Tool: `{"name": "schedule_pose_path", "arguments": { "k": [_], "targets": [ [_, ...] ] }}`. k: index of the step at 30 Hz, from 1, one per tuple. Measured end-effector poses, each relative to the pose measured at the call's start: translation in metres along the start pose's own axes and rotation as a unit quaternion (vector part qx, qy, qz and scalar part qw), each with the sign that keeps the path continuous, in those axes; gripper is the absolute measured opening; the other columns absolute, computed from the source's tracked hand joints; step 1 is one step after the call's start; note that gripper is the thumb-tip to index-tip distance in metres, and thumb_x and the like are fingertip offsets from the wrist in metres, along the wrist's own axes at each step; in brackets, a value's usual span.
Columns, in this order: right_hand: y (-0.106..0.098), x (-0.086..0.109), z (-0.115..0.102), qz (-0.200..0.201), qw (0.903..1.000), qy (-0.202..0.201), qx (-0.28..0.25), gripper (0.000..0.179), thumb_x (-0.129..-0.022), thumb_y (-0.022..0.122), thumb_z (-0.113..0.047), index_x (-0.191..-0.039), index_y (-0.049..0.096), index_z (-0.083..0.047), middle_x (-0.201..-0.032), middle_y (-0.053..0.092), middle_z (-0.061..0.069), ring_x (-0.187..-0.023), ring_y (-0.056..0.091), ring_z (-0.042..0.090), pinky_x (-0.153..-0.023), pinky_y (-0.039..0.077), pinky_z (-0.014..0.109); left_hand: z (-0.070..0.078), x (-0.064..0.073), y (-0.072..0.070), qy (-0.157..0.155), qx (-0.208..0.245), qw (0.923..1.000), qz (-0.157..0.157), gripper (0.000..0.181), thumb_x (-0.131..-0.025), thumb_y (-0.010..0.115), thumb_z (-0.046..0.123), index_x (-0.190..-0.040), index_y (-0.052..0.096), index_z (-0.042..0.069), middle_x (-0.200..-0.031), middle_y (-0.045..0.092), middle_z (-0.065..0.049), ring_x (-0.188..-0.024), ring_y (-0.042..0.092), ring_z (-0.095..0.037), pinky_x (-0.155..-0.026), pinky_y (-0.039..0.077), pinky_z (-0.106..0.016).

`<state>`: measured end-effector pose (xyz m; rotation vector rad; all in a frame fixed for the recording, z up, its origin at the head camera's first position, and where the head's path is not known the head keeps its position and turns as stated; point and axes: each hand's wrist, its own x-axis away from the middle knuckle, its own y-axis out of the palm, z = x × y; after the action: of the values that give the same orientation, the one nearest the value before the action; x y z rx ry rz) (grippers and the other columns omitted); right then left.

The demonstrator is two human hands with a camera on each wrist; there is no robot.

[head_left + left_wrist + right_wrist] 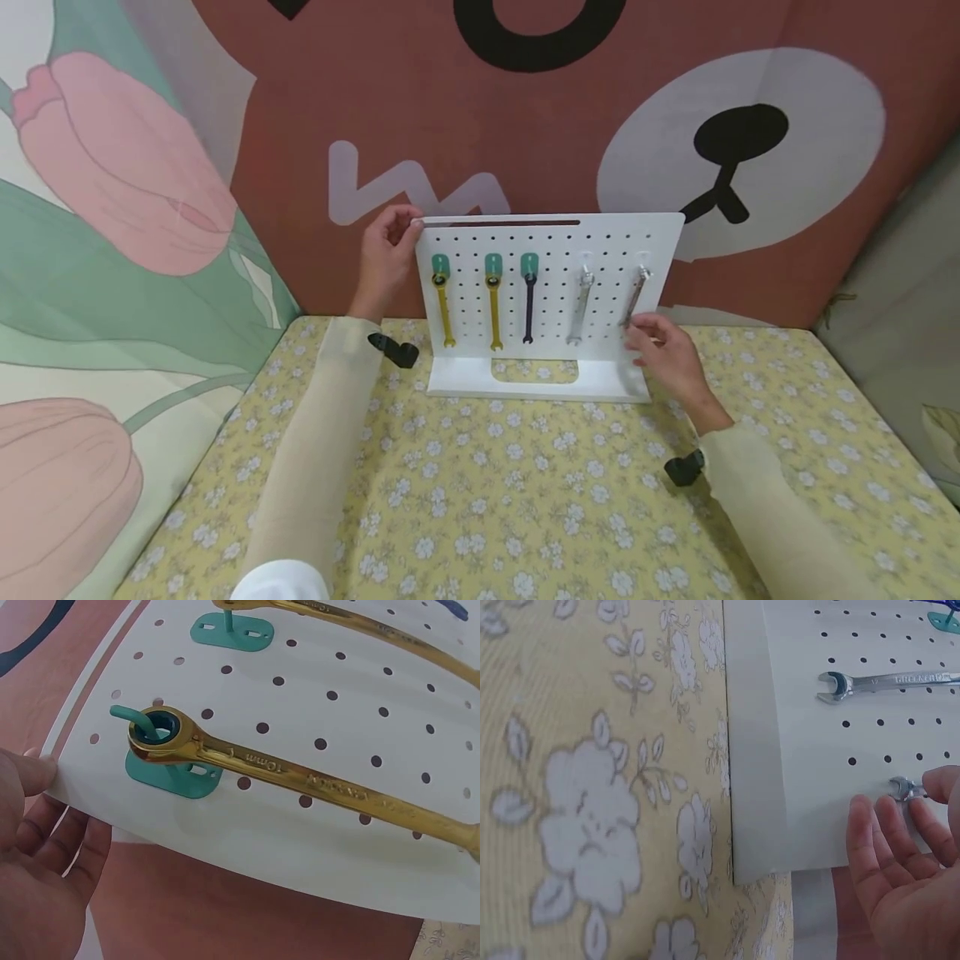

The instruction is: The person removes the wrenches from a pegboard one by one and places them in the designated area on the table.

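Observation:
A white pegboard stand [622, 236] stands upright on the table. My left hand [385, 262] pinches its upper left corner, thumb in front and fingers behind the edge. Two gold wrenches [446, 317] and one dark purple wrench [529, 310] hang from green hooks [193, 777]. To their right a silver wrench [580, 315] hangs from a clear hook. At the far right hangs another silver wrench [637, 292], tilted, its lower end pinched between the thumb and fingers of my right hand [670, 358]. The right wrist view shows its open-end jaw [904, 787] at the fingertips.
A yellow flowered cloth [517, 492] covers the table. Behind the board hangs a brown backdrop [420, 100] with a bear face, and a tulip-patterned sheet [142, 175] hangs on the left. A white round object [281, 581] shows at the bottom edge.

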<state>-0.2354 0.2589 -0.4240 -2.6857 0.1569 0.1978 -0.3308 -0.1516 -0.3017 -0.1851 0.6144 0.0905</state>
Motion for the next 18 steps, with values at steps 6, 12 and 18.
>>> {"name": "schedule_pose_path", "arguments": {
  "k": [6, 12, 18],
  "targets": [
    [0.008, -0.002, -0.004, 0.029, 0.9995, 0.003, 0.014, 0.047, -0.106, 0.058, -0.039, -0.135, 0.057, -0.003, -0.122, 0.064, 0.019, -0.105, 0.067, 0.032, -0.076, 0.059, 0.033, 0.002, 0.001, -0.001, -0.012, 0.004, 0.9999, -0.001, 0.019, -0.104, 0.063, 0.015, -0.118, 0.066, 0.002, -0.105, 0.062, -0.007, -0.093, 0.058, -0.021, -0.081, 0.049, -0.027],
    [0.015, -0.009, -0.007, 0.084, 0.9948, -0.008, 0.056, 0.035, -0.104, 0.063, -0.034, -0.120, 0.065, -0.002, -0.109, 0.069, 0.016, -0.094, 0.071, 0.035, -0.064, 0.056, 0.025, 0.001, 0.001, -0.002, -0.016, 0.004, 0.9999, 0.005, 0.019, -0.105, 0.063, 0.015, -0.118, 0.066, 0.001, -0.104, 0.062, -0.006, -0.094, 0.058, -0.020, -0.080, 0.047, -0.026],
    [0.020, -0.013, -0.004, 0.130, 0.9854, -0.010, 0.110, 0.026, -0.102, 0.068, -0.032, -0.108, 0.069, -0.007, -0.100, 0.072, 0.012, -0.084, 0.069, 0.029, -0.063, 0.048, 0.030, 0.000, 0.000, -0.001, -0.013, 0.003, 0.9999, 0.005, 0.020, -0.104, 0.063, 0.015, -0.118, 0.067, 0.001, -0.104, 0.063, -0.008, -0.092, 0.058, -0.021, -0.078, 0.047, -0.026]
  ]
}}
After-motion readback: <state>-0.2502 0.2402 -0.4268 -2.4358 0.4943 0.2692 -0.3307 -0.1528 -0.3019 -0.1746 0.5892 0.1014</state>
